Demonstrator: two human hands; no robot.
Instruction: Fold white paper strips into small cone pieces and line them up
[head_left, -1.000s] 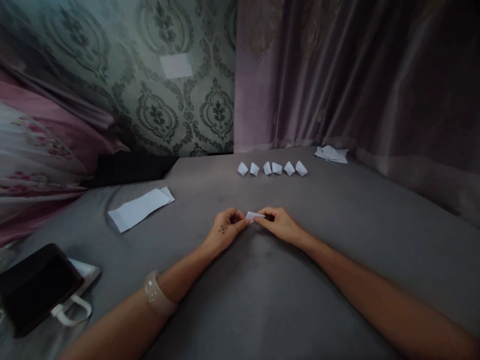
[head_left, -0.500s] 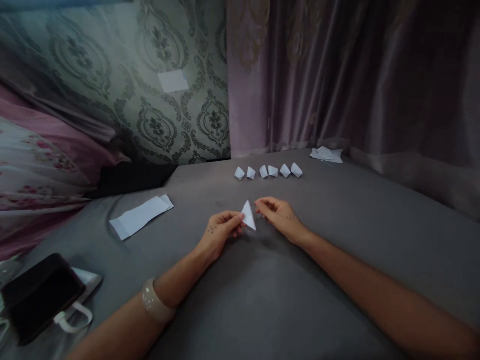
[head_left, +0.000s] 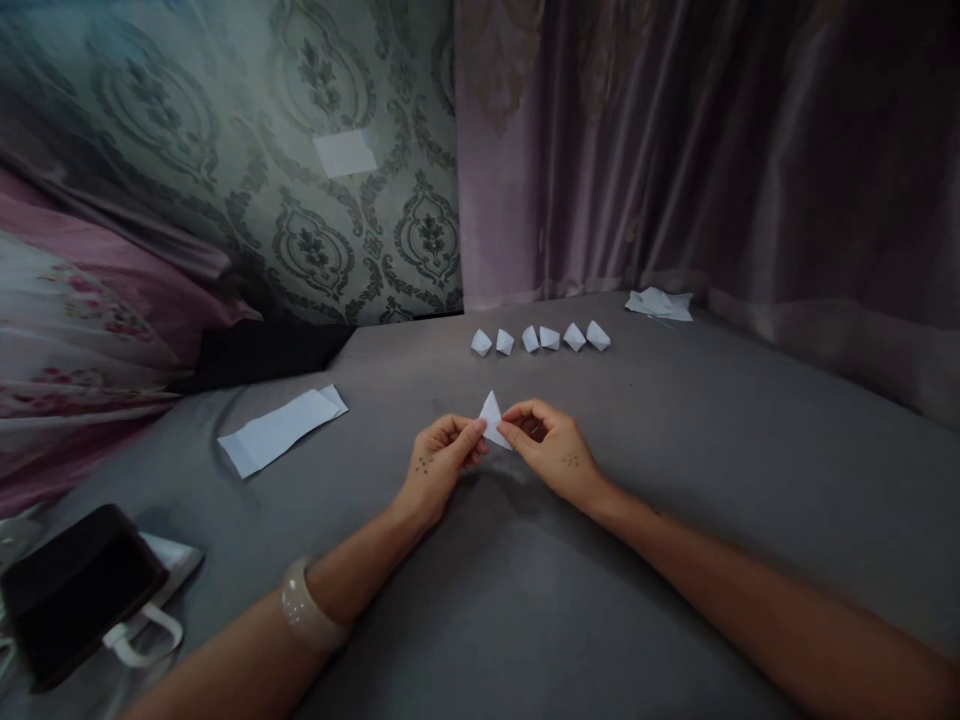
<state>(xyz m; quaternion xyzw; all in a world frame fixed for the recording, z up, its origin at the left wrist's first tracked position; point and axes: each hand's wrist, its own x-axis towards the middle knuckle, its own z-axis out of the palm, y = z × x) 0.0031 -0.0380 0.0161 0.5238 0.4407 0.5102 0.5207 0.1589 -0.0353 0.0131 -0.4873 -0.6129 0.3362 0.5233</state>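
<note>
A small white folded paper triangle point(head_left: 492, 412) is held upright, its point up, above the grey sheet point(head_left: 480, 600). My left hand point(head_left: 446, 455) pinches its left side between thumb and fingers. From the other side, my right hand point(head_left: 551, 445) grips the right lower corner, thumb in front. Both hands partly cover the paper. Beyond them stands a row of several folded white paper shapes point(head_left: 549, 338), some touching and some apart.
White paper strips point(head_left: 283, 430) lie to the left. At the back right is a pile of paper scraps point(head_left: 660, 303). A dark-screened device point(head_left: 82, 595) with a white cable point(head_left: 146, 640) sits at the lower left. Curtains point(head_left: 570, 150) and a patterned wall point(head_left: 315, 240) close off the back.
My right hand has come left and taken hold of the paper triangle's right side. The triangle has shifted slightly up and left; my left hand keeps its pinch.
</note>
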